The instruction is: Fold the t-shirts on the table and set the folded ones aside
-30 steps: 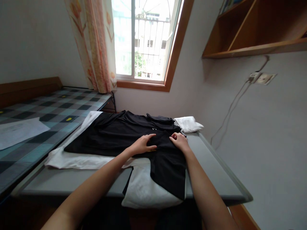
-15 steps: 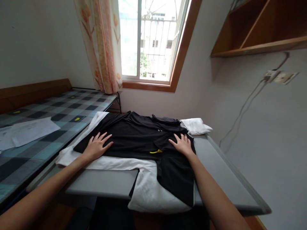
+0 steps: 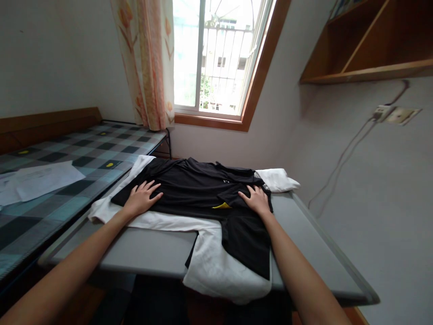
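Note:
A black T-shirt [image 3: 192, 189] lies spread sideways over a white garment [image 3: 223, 266] on the grey table. The black sleeve and the white one beneath it reach toward the front edge, where the white cloth hangs over. My left hand [image 3: 142, 197] rests open on the shirt's left part, fingers spread. Near the shirt's right end, my right hand [image 3: 256, 199] presses flat with its fingers apart. A small yellow patch [image 3: 222, 206] shows on the black cloth between the hands. Both palms are hidden from view.
The grey table [image 3: 149, 250] stands beside a bed with a checked cover [image 3: 74, 155], on which papers [image 3: 47, 180] lie. Ahead are a curtain [image 3: 154, 63] and a window. A wooden shelf [image 3: 372, 72] and a socket with cables [image 3: 384, 113] are on the right wall.
My left hand has shifted slightly right, and the left end of both garments has moved inward with it. My right hand stays almost in place. The view has tilted slightly.

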Available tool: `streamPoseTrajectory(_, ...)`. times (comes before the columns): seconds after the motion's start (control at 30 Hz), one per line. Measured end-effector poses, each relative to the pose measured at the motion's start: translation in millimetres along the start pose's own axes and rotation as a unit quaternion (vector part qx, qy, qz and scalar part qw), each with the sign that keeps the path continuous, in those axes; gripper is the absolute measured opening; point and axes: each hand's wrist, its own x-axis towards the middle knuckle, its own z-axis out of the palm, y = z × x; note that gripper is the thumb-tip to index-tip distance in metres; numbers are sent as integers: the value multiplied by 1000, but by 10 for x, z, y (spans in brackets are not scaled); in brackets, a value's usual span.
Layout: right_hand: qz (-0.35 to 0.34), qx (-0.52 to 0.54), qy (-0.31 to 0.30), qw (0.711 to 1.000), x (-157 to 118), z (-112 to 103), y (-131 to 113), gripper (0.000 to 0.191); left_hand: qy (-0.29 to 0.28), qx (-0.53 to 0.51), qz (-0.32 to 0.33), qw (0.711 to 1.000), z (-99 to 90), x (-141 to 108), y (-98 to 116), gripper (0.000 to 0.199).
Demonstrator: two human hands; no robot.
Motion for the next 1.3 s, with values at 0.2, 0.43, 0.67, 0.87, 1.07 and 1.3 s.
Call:
streamPoseTrajectory(0.2,1,30,70,997,-131,-47,65,41,108,-65,-9,992,-53,-3,-214,52)
streamPoseTrajectory(0.43,-63,320,-28,945,-116,-459,198,27,121,-107,-30,986,-57,36,-379,40)
streamPoseTrajectory(0.67,-156,347,-433,817,-464,-1015,560,37,123,-121,-31,985,-40,56,-383,37)
streamPoseTrajectory(0.87,-148,312,-401,849,-523,-1007,472,51,124,-85,-31,988,-102,23,-311,29)
streamPoseTrajectory(1.07,-156,295,-244,911,-308,-826,107,58,102,-94,69,988,-138,-40,-188,26)
streamPoseTrajectory(1.3,-263,244,-348,866,-453,-667,-505,51,37,-154,176,972,-100,-54,-160,35)
